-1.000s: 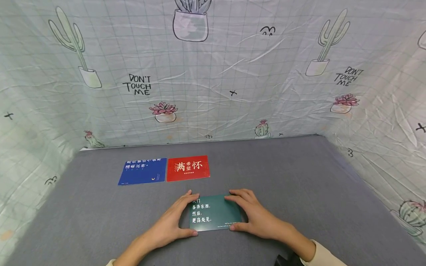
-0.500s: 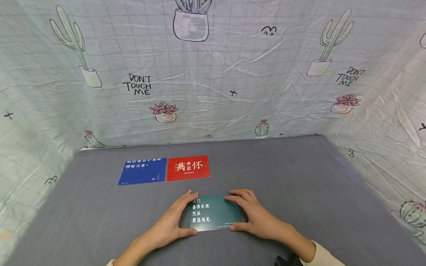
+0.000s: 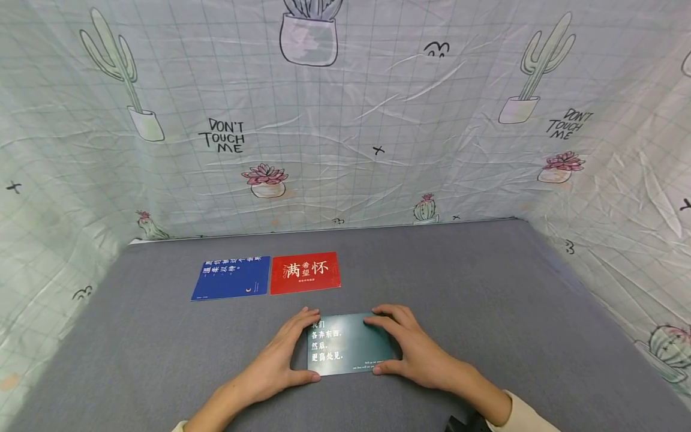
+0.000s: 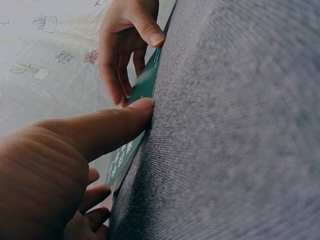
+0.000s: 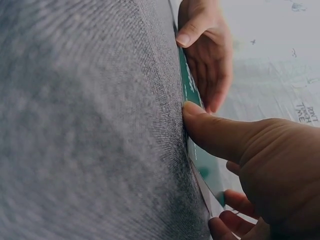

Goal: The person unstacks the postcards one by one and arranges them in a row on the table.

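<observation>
A dark green postcard-like card point(image 3: 349, 347) with white printed characters lies near the front of the grey table. My left hand point(image 3: 281, 360) holds its left end, thumb at the near corner and fingers at the far corner. At the opposite end my right hand point(image 3: 418, 354) grips it the same way. In the left wrist view the card point(image 4: 146, 80) looks tilted, its far side a little off the cloth. The right wrist view shows a pale strip point(image 5: 201, 187) beneath the card; what it is I cannot tell.
Farther back, a blue card point(image 3: 232, 279) and a red card point(image 3: 305, 273) lie flat side by side. Grey cloth point(image 3: 486, 288) covers the table. A printed curtain point(image 3: 356, 120) stands at the back and both sides. Something black point(image 3: 464, 423) sits by the right wrist.
The green card's far edge has risen slightly, along with my left fingertips, and a brighter sheen crosses its face. The blue and red cards stay put.
</observation>
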{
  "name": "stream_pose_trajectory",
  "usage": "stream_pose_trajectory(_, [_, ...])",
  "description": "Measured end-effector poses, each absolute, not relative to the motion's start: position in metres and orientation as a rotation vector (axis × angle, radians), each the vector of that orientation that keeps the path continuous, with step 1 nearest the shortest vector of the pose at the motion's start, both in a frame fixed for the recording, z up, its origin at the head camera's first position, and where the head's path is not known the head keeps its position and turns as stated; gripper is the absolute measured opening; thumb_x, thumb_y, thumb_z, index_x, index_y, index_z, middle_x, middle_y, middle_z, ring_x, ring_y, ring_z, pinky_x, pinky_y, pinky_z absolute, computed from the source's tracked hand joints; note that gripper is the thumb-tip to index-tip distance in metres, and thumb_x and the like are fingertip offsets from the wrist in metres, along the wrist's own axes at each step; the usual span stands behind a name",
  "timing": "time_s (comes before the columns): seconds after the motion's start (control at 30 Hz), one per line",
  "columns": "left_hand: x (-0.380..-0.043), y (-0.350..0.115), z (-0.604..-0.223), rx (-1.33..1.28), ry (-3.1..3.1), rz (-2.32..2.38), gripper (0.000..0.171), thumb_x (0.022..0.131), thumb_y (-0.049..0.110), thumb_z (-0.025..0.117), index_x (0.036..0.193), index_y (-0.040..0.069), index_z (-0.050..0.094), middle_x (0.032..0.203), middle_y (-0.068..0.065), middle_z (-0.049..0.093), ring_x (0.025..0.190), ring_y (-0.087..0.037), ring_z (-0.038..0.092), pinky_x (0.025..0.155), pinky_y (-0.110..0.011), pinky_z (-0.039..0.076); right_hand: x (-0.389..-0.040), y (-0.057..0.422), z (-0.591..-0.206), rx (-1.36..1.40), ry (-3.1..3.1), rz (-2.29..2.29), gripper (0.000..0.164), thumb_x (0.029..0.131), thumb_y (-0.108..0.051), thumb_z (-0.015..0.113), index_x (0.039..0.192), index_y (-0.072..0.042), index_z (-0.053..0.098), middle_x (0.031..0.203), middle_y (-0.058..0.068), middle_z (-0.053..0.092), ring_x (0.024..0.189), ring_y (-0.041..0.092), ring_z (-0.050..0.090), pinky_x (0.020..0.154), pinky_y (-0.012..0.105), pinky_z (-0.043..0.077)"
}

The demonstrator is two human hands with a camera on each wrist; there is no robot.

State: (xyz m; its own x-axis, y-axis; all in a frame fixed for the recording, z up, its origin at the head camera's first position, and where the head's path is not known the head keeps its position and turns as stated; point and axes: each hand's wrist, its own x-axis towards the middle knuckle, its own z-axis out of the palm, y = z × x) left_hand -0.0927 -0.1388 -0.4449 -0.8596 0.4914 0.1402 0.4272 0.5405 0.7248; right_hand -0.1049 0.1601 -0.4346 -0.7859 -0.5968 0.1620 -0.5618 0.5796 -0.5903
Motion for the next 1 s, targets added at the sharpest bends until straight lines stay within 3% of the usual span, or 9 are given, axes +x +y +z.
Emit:
stream_pose_trajectory(0.67, [-0.092,-0.135,-0.439,0.961,2.772,1.176,0.101,0.061,0.021,0.092,0.144,0.010,0.035,0.148,-0.008,0.031,0.138,-0.022,0.027,0.104,-0.049,0.036,-0.104,0.158,-0.434,-1.004,2.772,-0.986,0.079,0.074,-0.034,0.083,0.142,-0.020,0.044,0.142,0.003,0.035,0.132,0.020,0.024,0.099,0.047,0.039])
stream_pose_trajectory(1.0, [-0.097,-0.137,-0.434,1.005,2.778,1.180,0.078,0.063,0.024,0.090,0.127,0.012,0.046,0.146,-0.006,0.035,0.134,-0.020,0.033,0.102,-0.041,0.040,-0.104,0.161,-0.431,-1.000,2.755,-0.985,0.075,0.076,-0.040,0.079,0.141,-0.022,0.045,0.145,0.004,0.032,0.134,0.021,0.022,0.099,0.047,0.039])
